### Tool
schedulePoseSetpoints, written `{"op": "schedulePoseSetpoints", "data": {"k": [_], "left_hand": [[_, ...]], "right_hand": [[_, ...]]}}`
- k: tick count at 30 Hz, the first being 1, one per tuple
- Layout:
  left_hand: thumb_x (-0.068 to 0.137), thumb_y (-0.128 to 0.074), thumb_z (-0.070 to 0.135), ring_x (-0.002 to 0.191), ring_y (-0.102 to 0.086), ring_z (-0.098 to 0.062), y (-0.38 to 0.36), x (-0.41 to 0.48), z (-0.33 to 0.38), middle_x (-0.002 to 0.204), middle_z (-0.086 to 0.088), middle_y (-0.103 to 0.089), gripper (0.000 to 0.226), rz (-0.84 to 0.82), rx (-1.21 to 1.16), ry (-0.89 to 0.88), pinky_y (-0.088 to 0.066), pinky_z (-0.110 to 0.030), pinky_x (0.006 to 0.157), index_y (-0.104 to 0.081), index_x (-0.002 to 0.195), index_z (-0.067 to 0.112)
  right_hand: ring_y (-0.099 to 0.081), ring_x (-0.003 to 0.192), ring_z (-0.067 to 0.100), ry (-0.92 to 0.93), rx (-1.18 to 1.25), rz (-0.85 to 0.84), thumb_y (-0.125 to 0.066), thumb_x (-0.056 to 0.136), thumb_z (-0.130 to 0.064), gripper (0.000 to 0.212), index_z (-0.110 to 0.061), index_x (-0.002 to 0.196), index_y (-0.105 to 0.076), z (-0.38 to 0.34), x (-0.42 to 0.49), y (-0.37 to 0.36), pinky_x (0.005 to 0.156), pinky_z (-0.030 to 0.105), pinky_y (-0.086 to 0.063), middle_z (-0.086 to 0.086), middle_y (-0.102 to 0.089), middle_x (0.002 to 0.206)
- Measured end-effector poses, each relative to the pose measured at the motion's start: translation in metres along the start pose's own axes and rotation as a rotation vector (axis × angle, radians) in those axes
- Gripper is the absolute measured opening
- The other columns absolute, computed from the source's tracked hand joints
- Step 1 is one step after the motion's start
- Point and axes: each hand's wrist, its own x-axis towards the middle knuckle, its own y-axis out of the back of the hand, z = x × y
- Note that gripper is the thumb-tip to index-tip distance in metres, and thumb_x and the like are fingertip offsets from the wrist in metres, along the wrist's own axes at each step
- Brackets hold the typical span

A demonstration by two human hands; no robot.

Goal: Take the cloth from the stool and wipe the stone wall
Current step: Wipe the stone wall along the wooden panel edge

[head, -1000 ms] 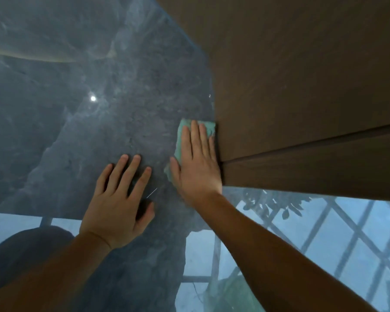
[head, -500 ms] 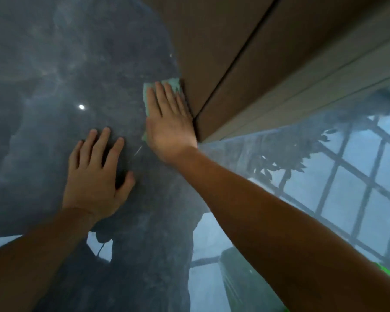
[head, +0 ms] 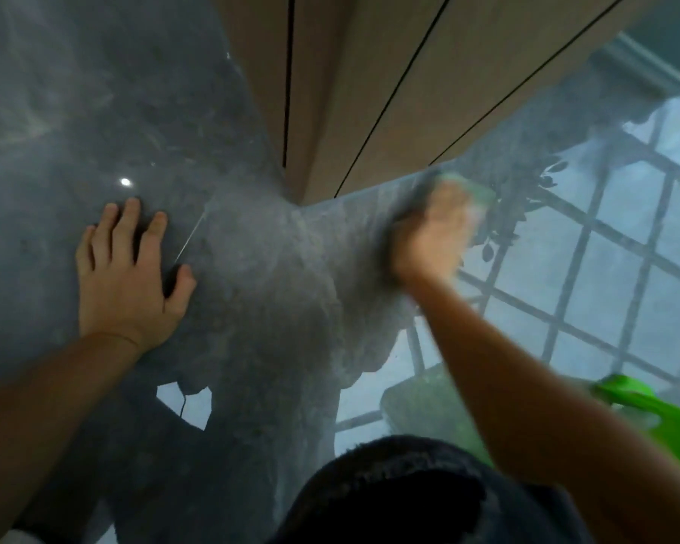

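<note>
Already the cloth [head: 477,194] is on the stone wall [head: 248,268], seemingly pressed under the blurry right hand [head: 428,237]. Left hand [head: 128,268] lies flat, fingers spread, holding nothing. More wiping probably remains.

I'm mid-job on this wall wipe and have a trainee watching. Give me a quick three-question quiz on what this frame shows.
1. True or false: the left hand holds the cloth.
2. Which hand is blurred, with the green cloth at its fingertips? A) left B) right
3. Fill in: the cloth sits just below the lower edge of the brown ____ panels.

Key: 1. False; it lies flat and bare on the polished stone wall. 2. B. 3. Wooden.
</note>
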Motion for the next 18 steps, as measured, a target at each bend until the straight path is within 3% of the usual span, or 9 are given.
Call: {"op": "schedulePoseSetpoints", "data": {"k": [4,6,8,9,11,14,16,18], "left_hand": [[0.088,-0.042,0.046,0.149,-0.023,-0.043,-0.003,-0.002,0.000,0.160,-0.022,-0.029,0.070,0.033,0.012,-0.006,-0.015,-0.053,0.120,-0.037,0.148,0.011],[0.087,-0.043,0.046,0.149,-0.024,-0.042,-0.005,-0.001,-0.003,0.160,-0.020,-0.029,0.070,0.035,0.014,-0.009,-0.014,-0.049,0.121,-0.036,0.148,0.012],[0.088,-0.042,0.047,0.150,-0.023,-0.041,-0.005,0.000,-0.004,0.161,-0.019,-0.028,0.070,0.024,-0.004,0.006,-0.001,-0.038,0.123,-0.035,0.149,0.014],[0.088,-0.042,0.048,0.150,-0.022,-0.041,-0.006,0.000,-0.004,0.161,-0.019,-0.027,0.070,0.024,-0.013,0.010,0.006,-0.032,0.122,-0.034,0.149,0.014],[0.089,-0.039,0.050,0.153,-0.019,-0.036,-0.012,0.001,-0.007,0.163,-0.016,-0.025,0.070,0.052,-0.025,-0.006,0.012,-0.029,0.120,-0.033,0.150,0.016],[0.088,-0.034,0.056,0.154,-0.009,-0.020,-0.035,0.005,-0.021,0.170,0.000,-0.010,0.076,0.072,-0.054,-0.036,-0.010,-0.048,0.126,-0.027,0.155,0.021],[0.086,-0.032,0.059,0.156,-0.012,-0.027,-0.048,0.006,-0.029,0.171,0.002,-0.002,0.083,-0.014,-0.119,-0.014,-0.023,-0.058,0.120,-0.013,0.161,0.029],[0.086,-0.033,0.058,0.156,-0.017,-0.033,-0.052,0.003,-0.031,0.171,-0.001,-0.003,0.083,-0.050,-0.178,0.012,-0.025,-0.058,0.120,-0.010,0.160,0.032]], "right_hand": [[-0.012,0.149,0.031,0.956,-0.058,-0.341,-0.046,0.089,-0.027,0.067,-0.015,0.151,-0.023,-0.086,-0.133,-0.034,0.121,0.046,0.004,0.010,-0.022,0.160],[-0.016,0.148,0.026,1.241,-0.079,-0.387,-0.046,0.089,-0.033,0.065,-0.019,0.150,-0.028,-0.084,-0.130,-0.036,0.121,0.044,-0.001,0.005,-0.027,0.159],[-0.020,0.148,0.026,1.355,-0.120,-0.371,-0.053,0.086,-0.033,0.068,-0.020,0.149,-0.029,-0.062,-0.088,-0.027,0.121,0.045,-0.011,0.005,-0.029,0.158],[-0.022,0.147,0.026,1.323,-0.126,-0.320,-0.052,0.087,-0.029,0.067,-0.019,0.149,-0.031,-0.043,-0.063,-0.024,0.121,0.047,-0.016,0.006,-0.031,0.157],[-0.025,0.146,0.028,1.010,-0.134,-0.190,-0.050,0.090,-0.022,0.061,-0.018,0.148,-0.032,0.019,-0.001,-0.010,0.120,0.049,-0.021,0.009,-0.033,0.156],[-0.014,0.149,0.027,0.252,-0.111,-0.075,-0.049,0.092,-0.016,0.066,-0.021,0.152,-0.021,0.124,0.063,0.042,0.121,0.046,-0.017,0.008,-0.021,0.161],[-0.012,0.148,0.033,-0.090,-0.084,-0.052,-0.046,0.090,-0.013,0.067,-0.010,0.152,-0.019,0.152,0.071,0.062,0.121,0.042,-0.014,0.013,-0.019,0.161],[-0.011,0.147,0.037,-0.331,-0.071,0.008,-0.045,0.092,-0.018,0.067,-0.005,0.151,-0.017,0.129,0.059,0.052,0.121,0.042,-0.006,0.015,-0.017,0.161]]}}
